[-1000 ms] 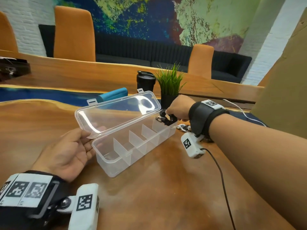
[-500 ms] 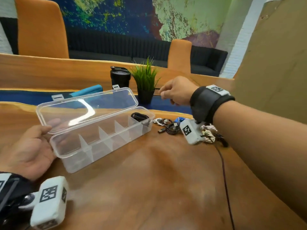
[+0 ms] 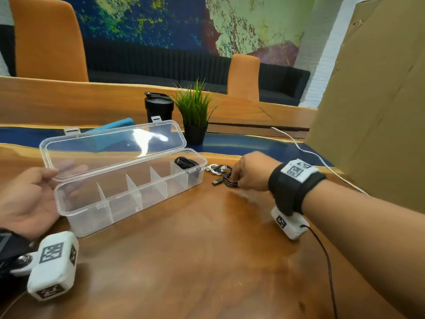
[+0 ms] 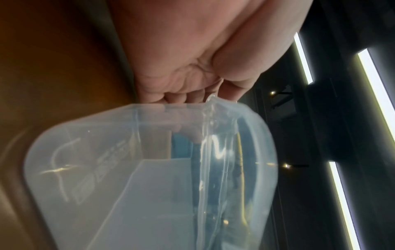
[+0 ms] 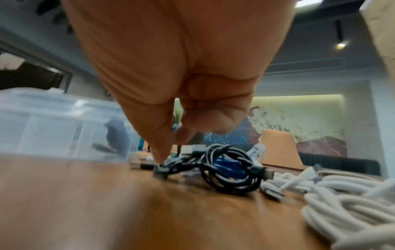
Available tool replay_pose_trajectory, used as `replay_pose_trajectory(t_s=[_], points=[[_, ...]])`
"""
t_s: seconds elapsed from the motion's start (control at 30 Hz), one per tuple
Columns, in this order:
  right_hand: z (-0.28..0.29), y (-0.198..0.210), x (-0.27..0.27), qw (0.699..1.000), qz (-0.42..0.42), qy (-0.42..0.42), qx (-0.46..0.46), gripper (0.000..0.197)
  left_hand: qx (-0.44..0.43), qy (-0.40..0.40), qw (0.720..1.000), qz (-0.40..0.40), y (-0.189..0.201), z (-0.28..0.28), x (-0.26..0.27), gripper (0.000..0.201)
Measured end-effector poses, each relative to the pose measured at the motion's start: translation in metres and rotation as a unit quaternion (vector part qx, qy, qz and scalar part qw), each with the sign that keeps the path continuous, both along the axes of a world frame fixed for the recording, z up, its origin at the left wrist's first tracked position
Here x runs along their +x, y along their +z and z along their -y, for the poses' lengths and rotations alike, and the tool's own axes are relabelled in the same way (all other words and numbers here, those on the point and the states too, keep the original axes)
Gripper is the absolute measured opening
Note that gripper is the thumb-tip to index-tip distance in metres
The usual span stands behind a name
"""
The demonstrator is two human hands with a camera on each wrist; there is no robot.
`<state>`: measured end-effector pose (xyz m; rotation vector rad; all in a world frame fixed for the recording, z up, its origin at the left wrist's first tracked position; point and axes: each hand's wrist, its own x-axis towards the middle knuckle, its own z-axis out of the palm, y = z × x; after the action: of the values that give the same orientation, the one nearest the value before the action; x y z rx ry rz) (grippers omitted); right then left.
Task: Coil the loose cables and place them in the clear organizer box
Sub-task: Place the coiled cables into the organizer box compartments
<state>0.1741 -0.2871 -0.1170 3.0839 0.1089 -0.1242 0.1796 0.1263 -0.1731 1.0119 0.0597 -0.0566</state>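
Setting: an office meeting room or lounge. Indicators: a long wood-and-blue-resin bench [image 3: 207,261]; orange high-backed chairs [image 3: 49,40] along its far side; a dark upholstered sofa [image 3: 174,65] against the wall; a large abstract mural [image 3: 184,21] beside white-painted brick; a small potted plant [image 3: 194,116]; linear ceiling lights [image 4: 303,59].

Left hand [image 4: 192,55] fingers behind clear organizer box [image 4: 132,177] lid corner
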Motion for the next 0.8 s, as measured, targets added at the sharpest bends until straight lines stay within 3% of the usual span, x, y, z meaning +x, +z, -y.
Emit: replay_pose_trajectory(t_s=[0.03,0.13,0.27,0.37,0.43,0.57,0.63,0.7,0.8], points=[[-0.005,-0.006,0.003,0.998,-0.017,0.007,-0.064,0.032,0.016,-0.010,1.000,0.014,0.002,0.000,0.000,0.014],[-0.014,-0.010,0.008,0.980,-0.041,0.027,-0.195,0.040,0.036,0.007,0.999,0.002,-0.008,-0.008,0.012,0.045],[-0.013,-0.007,0.010,0.976,-0.057,0.051,-0.206,0.041,0.040,0.018,0.999,-0.012,-0.004,-0.004,0.014,0.044],[-0.002,0.000,0.005,0.998,-0.031,0.034,-0.031,0.028,0.039,0.017,0.999,-0.018,-0.002,0.000,0.016,0.031],[0.007,0.006,0.000,0.995,-0.027,0.012,0.093,0.020,0.040,0.015,0.999,-0.024,0.001,0.001,0.013,0.027],[0.013,0.015,-0.009,0.981,-0.102,0.002,0.163,0.016,0.050,0.017,0.998,-0.025,0.006,0.004,0.008,0.030],[0.016,0.021,-0.009,0.976,-0.079,-0.007,0.204,0.013,0.044,0.020,0.999,-0.026,0.006,0.004,0.009,0.025],[0.020,0.026,-0.008,0.959,-0.043,-0.041,0.276,0.009,0.050,0.023,0.998,-0.033,0.006,0.003,0.008,0.027],[0.021,0.027,-0.007,0.915,-0.062,-0.101,0.387,0.016,0.061,0.021,0.998,-0.028,0.006,0.004,0.007,0.029]])
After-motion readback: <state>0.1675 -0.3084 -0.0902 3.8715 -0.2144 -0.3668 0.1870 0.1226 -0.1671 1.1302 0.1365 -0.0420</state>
